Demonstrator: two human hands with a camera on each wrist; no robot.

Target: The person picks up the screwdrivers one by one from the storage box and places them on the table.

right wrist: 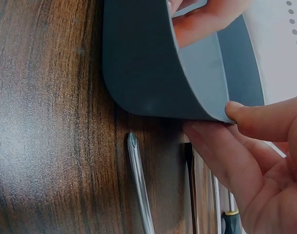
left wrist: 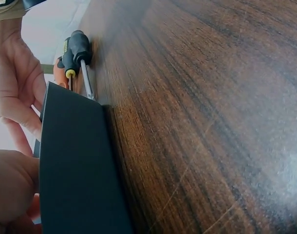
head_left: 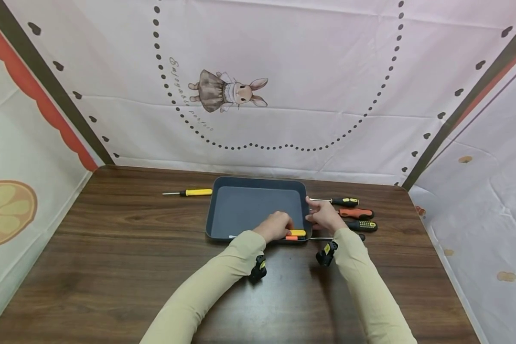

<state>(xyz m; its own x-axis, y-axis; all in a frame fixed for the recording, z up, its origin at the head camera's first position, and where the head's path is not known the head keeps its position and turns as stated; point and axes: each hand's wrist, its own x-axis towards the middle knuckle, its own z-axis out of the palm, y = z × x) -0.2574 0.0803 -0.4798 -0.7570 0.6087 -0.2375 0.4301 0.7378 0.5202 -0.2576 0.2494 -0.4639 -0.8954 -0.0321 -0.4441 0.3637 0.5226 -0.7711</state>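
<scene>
A dark grey rectangular tray sits on the table. My left hand reaches into its near right corner, with curled fingers at a yellow-handled screwdriver. Beside that handle lies an orange handle, and a metal tip shows left of the hand. The tray's near wall hides the left fingertips in the left wrist view. My right hand pinches the tray's right side, its thumb over the rim and its fingers outside, under the edge.
Right of the tray lie several screwdrivers, among them a black-and-yellow one, an orange-and-black one and a black one with yellow dots. A bare cross-tip shaft points at the tray. Another yellow-handled screwdriver lies left of the tray.
</scene>
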